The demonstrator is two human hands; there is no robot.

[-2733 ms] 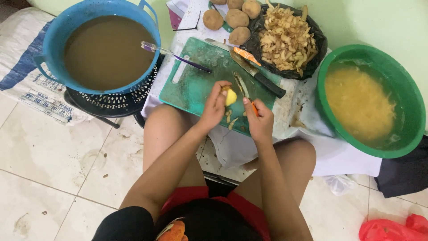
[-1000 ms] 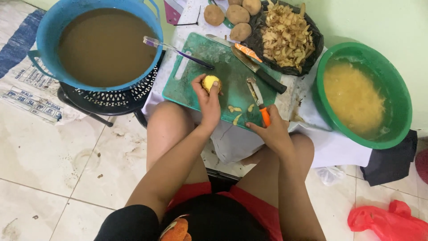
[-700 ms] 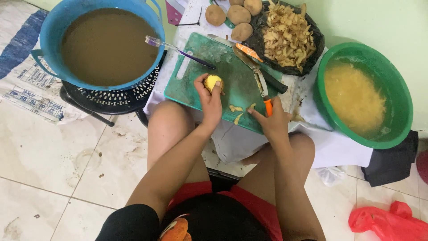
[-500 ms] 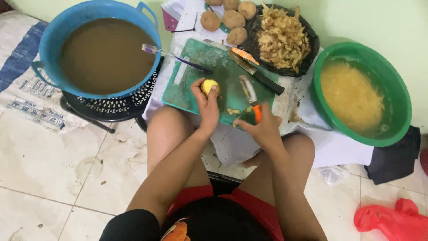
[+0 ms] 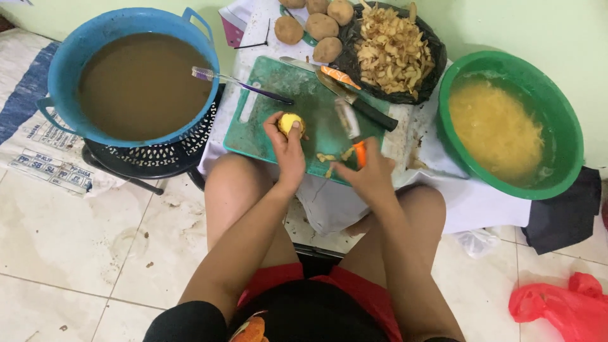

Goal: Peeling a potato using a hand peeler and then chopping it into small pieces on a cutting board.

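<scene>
A cloth-covered low table [image 5: 411,136] bears a green cutting board [image 5: 278,123] and 4 unpeeled potatoes [image 5: 322,26].

White printed sack [image 5: 44,158] lies under blue tub [image 5: 69,57].

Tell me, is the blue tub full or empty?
Nearly full. The blue tub holds murky brown water reaching close to its rim, and a toothbrush lies across its edge.
</scene>
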